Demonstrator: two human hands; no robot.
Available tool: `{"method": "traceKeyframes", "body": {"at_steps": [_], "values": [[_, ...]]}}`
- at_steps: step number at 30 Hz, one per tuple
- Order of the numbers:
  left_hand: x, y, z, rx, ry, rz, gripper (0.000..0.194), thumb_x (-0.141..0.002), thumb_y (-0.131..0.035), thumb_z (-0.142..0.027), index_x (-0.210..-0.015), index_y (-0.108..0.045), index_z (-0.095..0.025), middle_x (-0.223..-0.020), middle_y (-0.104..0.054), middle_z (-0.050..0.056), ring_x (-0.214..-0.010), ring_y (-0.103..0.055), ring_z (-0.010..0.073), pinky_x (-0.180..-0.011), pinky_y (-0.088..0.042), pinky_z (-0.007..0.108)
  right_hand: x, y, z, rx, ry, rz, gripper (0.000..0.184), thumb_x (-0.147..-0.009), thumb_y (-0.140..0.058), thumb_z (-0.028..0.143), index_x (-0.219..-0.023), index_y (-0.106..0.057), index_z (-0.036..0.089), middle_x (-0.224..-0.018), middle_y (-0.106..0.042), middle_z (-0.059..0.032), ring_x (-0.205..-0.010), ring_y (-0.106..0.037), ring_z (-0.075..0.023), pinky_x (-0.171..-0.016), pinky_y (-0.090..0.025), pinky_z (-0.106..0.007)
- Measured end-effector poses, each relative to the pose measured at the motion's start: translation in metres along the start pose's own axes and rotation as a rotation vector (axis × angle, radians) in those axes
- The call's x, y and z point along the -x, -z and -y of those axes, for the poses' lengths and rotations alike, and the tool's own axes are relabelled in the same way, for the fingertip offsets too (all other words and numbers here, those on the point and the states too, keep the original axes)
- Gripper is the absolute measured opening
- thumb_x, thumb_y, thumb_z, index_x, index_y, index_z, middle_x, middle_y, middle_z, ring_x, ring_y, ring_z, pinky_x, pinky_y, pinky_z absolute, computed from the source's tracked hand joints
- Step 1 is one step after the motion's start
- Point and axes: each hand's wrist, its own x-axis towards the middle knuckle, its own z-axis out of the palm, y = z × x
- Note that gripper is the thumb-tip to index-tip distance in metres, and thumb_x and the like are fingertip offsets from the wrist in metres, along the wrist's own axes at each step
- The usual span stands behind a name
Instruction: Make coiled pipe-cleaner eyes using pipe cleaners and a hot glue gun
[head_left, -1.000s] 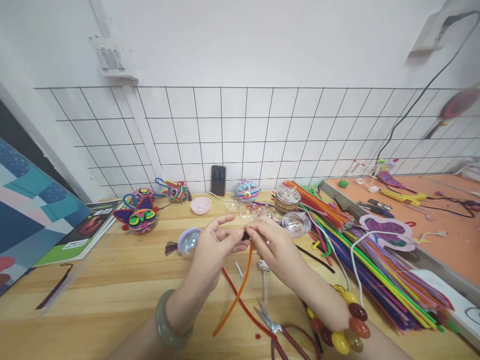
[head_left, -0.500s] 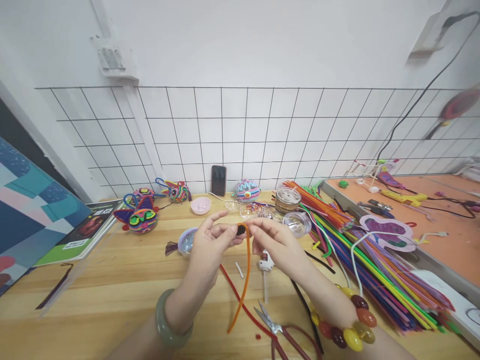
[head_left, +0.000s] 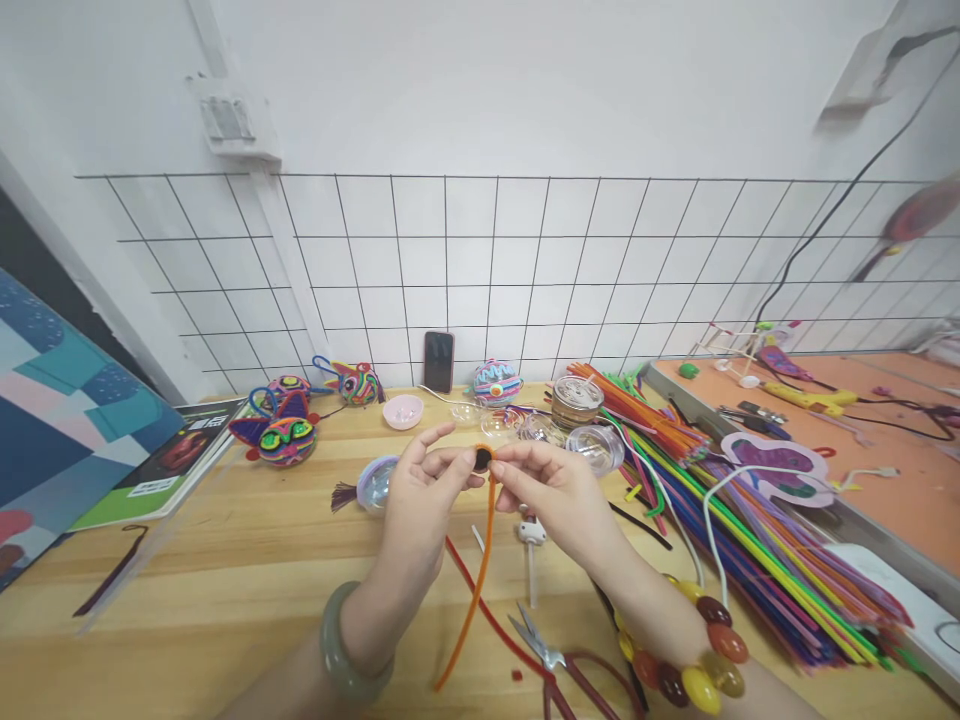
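Observation:
Between thumb and fingers, my left hand [head_left: 427, 490] pinches a small black coil [head_left: 483, 459] that looks like a wound pipe cleaner. An orange pipe cleaner [head_left: 480, 590] runs along the coil's upper edge, and its long tail hangs down over the table. My right hand [head_left: 551, 490] is closed on the orange pipe cleaner at the coil's right side. A red pipe cleaner [head_left: 499, 628] lies below, crossing behind the orange tail. Scissors with red handles [head_left: 551, 655] lie partly open near the front. A white glue gun [head_left: 532, 532] is partly hidden behind my right hand.
Pipe cleaner bundles [head_left: 750, 540] cover the right side beside an orange board [head_left: 892, 430]. Clear plastic lids [head_left: 592, 450], a pink bowl [head_left: 403, 411] and a phone [head_left: 439, 362] stand at the back. Colourful wrapped ornaments [head_left: 285, 440] and a magazine [head_left: 176, 465] are at left.
The orange pipe cleaner has been bent over the black coil's top and drawn down its right side. My right hand moved slightly right, then back in to pinch it against the coil.

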Motion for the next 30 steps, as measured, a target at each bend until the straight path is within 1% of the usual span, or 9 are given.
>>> {"method": "traceKeyframes", "body": {"at_steps": [4,10,13,15,18,21,24,26,30], "values": [[0.001,-0.002,0.001,-0.001,0.012,-0.004,0.046,-0.064,-0.07,-0.023,-0.105,-0.049,-0.017,-0.07,-0.068,0.0,-0.057,-0.06,0.0101,-0.064,-0.048,0.024,-0.001,0.0,0.002,-0.006,-0.015,0.01,0.025,-0.067,-0.067,0.037,-0.075,-0.062,0.014,-0.055,-0.061,0.0006,-0.045,-0.056,-0.0098,-0.039,-0.041,-0.019],[0.001,-0.002,0.002,-0.013,0.014,0.033,0.045,-0.065,-0.07,-0.023,-0.105,-0.049,-0.016,-0.07,-0.067,0.001,-0.06,-0.06,0.0108,-0.064,-0.047,0.024,-0.001,0.001,0.002,0.001,0.039,0.031,0.023,-0.07,-0.065,0.037,-0.07,-0.059,0.015,-0.05,-0.055,0.0031,-0.043,-0.051,-0.0077,-0.04,-0.04,-0.019],[0.002,-0.002,-0.001,-0.008,0.033,0.075,0.044,-0.066,-0.069,-0.023,-0.104,-0.05,-0.016,-0.068,-0.066,0.0,-0.059,-0.059,0.0111,-0.063,-0.047,0.024,-0.001,0.004,0.003,-0.014,0.042,0.076,0.022,-0.07,-0.065,0.036,-0.068,-0.057,0.015,-0.05,-0.054,0.0039,-0.043,-0.049,-0.007,-0.041,-0.04,-0.019],[0.002,-0.002,-0.004,0.028,0.057,0.111,0.042,-0.067,-0.068,-0.025,-0.104,-0.05,-0.016,-0.071,-0.067,0.002,-0.061,-0.06,0.0125,-0.063,-0.048,0.026,-0.001,0.007,0.004,-0.031,0.031,0.115,0.023,-0.07,-0.065,0.036,-0.067,-0.056,0.015,-0.05,-0.054,0.0044,-0.042,-0.048,-0.0068,-0.042,-0.039,-0.019],[0.003,-0.002,-0.009,0.094,0.099,0.171,0.038,-0.071,-0.064,-0.028,-0.104,-0.05,-0.016,-0.075,-0.067,0.004,-0.066,-0.062,0.0152,-0.063,-0.048,0.028,-0.002,0.011,0.004,-0.032,0.014,0.169,0.022,-0.071,-0.064,0.035,-0.068,-0.056,0.015,-0.05,-0.054,0.005,-0.041,-0.048,-0.0063,-0.043,-0.038,-0.019],[0.002,-0.001,-0.012,0.107,0.137,0.198,0.037,-0.075,-0.06,-0.031,-0.106,-0.048,-0.016,-0.074,-0.067,0.005,-0.066,-0.063,0.0168,-0.063,-0.048,0.031,-0.002,0.015,0.003,0.004,0.012,0.214,0.02,-0.074,-0.062,0.034,-0.069,-0.057,0.015,-0.048,-0.055,0.0047,-0.041,-0.048,-0.0061,-0.043,-0.036,-0.018],[0.001,0.0,-0.014,0.085,0.161,0.202,0.035,-0.078,-0.055,-0.034,-0.107,-0.047,-0.016,-0.075,-0.066,0.005,-0.066,-0.063,0.0172,-0.063,-0.049,0.032,-0.003,0.017,0.003,0.018,0.013,0.232,0.02,-0.075,-0.061,0.032,-0.069,-0.057,0.014,-0.049,-0.054,0.0048,-0.041,-0.048,-0.0058,-0.044,-0.036,-0.018],[0.001,0.001,-0.015,0.049,0.166,0.204,0.034,-0.078,-0.055,-0.034,-0.106,-0.048,-0.015,-0.076,-0.065,0.006,-0.067,-0.062,0.0168,-0.064,-0.048,0.031,-0.003,0.018,0.003,0.026,0.007,0.23,0.019,-0.075,-0.061,0.032,-0.07,-0.057,0.014,-0.049,-0.053,0.005,-0.042,-0.048,-0.006,-0.044,-0.036,-0.018],[-0.001,0.002,-0.017,-0.084,0.145,0.215,0.037,-0.069,-0.066,-0.027,-0.102,-0.052,-0.015,-0.073,-0.064,0.004,-0.067,-0.06,0.0142,-0.063,-0.047,0.026,-0.003,0.017,0.004,0.061,-0.016,0.252,0.02,-0.073,-0.062,0.033,-0.068,-0.057,0.015,-0.051,-0.053,0.0044,-0.043,-0.049,-0.0068,-0.044,-0.037,-0.019]]}}
